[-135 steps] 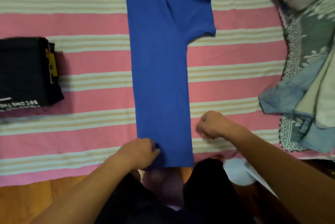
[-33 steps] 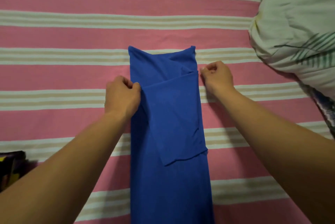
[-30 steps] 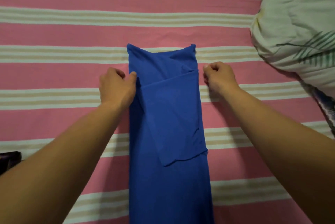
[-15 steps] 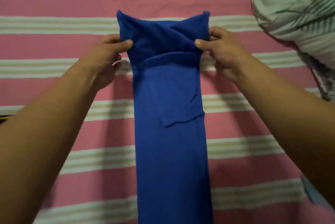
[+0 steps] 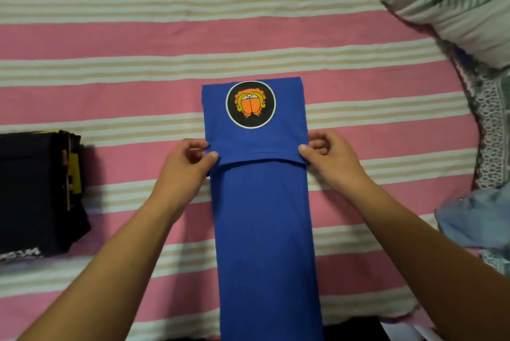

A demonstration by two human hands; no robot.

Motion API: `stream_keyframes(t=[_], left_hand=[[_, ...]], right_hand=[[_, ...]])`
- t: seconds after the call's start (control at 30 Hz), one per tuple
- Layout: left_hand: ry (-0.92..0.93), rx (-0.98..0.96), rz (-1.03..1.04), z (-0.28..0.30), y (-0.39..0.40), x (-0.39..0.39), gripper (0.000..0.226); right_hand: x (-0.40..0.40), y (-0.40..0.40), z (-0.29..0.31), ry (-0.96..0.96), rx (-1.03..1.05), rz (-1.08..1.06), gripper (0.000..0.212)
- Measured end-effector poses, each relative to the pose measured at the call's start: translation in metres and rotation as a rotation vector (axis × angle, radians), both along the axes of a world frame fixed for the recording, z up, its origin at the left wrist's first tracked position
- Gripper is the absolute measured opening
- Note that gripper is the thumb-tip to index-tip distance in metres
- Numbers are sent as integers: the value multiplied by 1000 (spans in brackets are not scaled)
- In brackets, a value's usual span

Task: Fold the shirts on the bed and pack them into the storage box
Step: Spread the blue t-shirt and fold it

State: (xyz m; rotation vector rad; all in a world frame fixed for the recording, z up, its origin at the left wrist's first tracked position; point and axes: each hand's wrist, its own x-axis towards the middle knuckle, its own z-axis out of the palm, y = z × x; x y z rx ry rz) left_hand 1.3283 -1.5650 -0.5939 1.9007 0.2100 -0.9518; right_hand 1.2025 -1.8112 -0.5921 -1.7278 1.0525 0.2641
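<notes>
Head cam: your left hand (image 5: 184, 164) & right hand (image 5: 329, 158) pinch the shirt (image 5: 262, 224) flap's near corners. Folding step, I think. Next: lay flap flat, fold again.

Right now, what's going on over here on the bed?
A person is folding a blue shirt on the pink striped bedsheet. It lies as a long narrow strip, and its far end is turned over toward them, showing a round orange-and-black print. The left hand and right hand each pinch a corner of that folded flap. A dark folded garment sits to the left; a pile of unfolded clothes waits at right. No storage box is in view.
</notes>
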Motion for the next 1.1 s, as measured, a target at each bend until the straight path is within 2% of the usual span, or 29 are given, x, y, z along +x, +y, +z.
stream_keyframes(t=[0.1, 0.2, 0.27, 0.33, 0.4, 0.43, 0.47, 0.53, 0.6, 0.63, 0.7, 0.77, 0.93, 1.1], left_hand=[[-103, 103, -10, 3, -13, -5, 12], [-32, 61, 151, 3, -17, -5, 12], [-33, 84, 94, 0, -16, -8, 6], [-138, 210, -185, -2, -10, -8, 6], [-313, 374, -475, -1, -1, -1, 19], [-406, 431, -551, 2, 2, 5, 26], [-519, 456, -580, 6, 4, 12, 30], [-840, 400, -584, 7, 0, 29, 34], [-1068, 333, -749, -6, -18, 44, 46], [-1104, 327, -872, -19, -29, 49, 55], [-1074, 383, -1071, -45, -53, 48, 71], [-1062, 457, -1117, -70, -66, 42, 77], [-1036, 477, -1108, -95, -70, 40, 76], [-1019, 571, -1069, -57, -72, 21, 81]], right_hand=[[12, 12, -1, 55, -90, -59, 18], [12, 18, 3, 30, 129, -304, 11], [9, 20, -1, 89, 167, -345, 5], [5, 16, -6, 184, -22, -172, 10], [6, 6, -1, 227, -304, 85, 9], [8, 0, 3, 209, -438, 199, 5], [13, -7, 8, 160, -539, 276, 5], [28, -17, 13, -11, -685, 382, 19], [50, -14, 7, -189, -773, 555, 34], [60, -9, -4, -233, -804, 682, 42], [74, 0, -29, -217, -850, 908, 56], [80, 1, -54, -124, -888, 1030, 66], [79, -5, -88, -61, -966, 1046, 70], [69, 11, -63, -24, -991, 1023, 68]])
